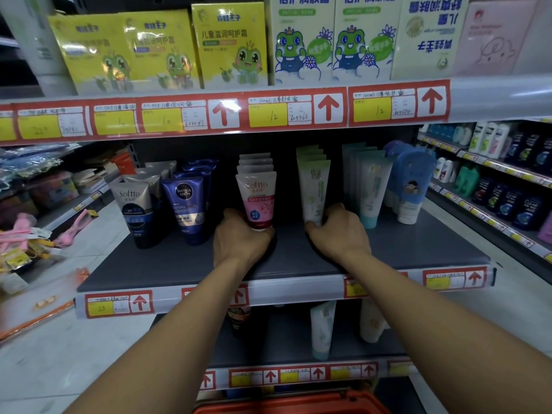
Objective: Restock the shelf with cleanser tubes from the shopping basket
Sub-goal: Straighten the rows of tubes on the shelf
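A pink Softto cleanser tube [257, 198] stands cap-down at the front of a row of like tubes on the grey middle shelf [179, 264]. My left hand [240, 239] is wrapped around its red cap end. To the right, a pale green cleanser tube [314, 192] fronts its own row, and my right hand [340, 231] grips its lower end. The red shopping basket [292, 406] shows only its rim at the bottom edge; its contents are hidden.
Grey Softto tubes [134, 210] and blue Nivea Men tubes [188, 207] stand left; teal tubes [372, 192] and blue-capped bottles [410, 186] right. Boxed children's creams [230, 46] fill the upper shelf. The shelf below holds a few tubes [322, 327]. Side shelving flanks both sides.
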`<act>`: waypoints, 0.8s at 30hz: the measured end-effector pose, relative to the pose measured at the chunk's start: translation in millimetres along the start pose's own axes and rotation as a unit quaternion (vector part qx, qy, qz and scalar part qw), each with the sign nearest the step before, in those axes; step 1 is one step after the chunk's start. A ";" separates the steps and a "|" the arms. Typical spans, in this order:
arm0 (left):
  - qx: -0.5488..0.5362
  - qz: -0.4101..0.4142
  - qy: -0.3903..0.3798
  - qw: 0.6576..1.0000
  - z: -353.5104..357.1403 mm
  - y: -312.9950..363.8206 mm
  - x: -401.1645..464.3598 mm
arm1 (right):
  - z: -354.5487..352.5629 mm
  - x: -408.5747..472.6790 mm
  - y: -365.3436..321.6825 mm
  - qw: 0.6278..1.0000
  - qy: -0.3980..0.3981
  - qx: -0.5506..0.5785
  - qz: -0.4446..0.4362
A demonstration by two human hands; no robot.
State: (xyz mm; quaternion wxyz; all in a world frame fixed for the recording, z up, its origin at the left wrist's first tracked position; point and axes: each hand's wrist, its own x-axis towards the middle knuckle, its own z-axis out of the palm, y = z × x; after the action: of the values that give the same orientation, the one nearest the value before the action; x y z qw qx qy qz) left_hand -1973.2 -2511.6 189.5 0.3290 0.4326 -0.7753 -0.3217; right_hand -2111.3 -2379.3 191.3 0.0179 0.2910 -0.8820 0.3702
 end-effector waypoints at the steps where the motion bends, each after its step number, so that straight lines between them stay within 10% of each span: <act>1: -0.005 -0.001 0.002 1.000 -0.4 0.9 -0.6 | -1.4 -0.8 -0.4 1.000 0.006 0.018 0.004; 9: -0.116 0.006 0.088 0.989 -6.2 2.4 -5.5 | -9.0 -6.9 2.1 0.993 0.064 0.102 0.010; 15: -0.090 0.162 0.120 0.975 -7.4 10.8 -29.6 | -20.9 -16.7 1.0 0.981 0.136 0.139 0.010; 24: -0.110 0.234 -0.024 0.966 43.3 70.9 -72.7 | -76.5 -10.2 53.9 0.981 0.176 0.077 0.022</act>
State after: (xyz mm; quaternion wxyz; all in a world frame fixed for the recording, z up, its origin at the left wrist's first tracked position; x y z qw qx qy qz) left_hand -2010.2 -2408.6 203.2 0.4218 0.1926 -0.8226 -0.3291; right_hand -2145.4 -2293.5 209.7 0.1426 0.2021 -0.8399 0.4831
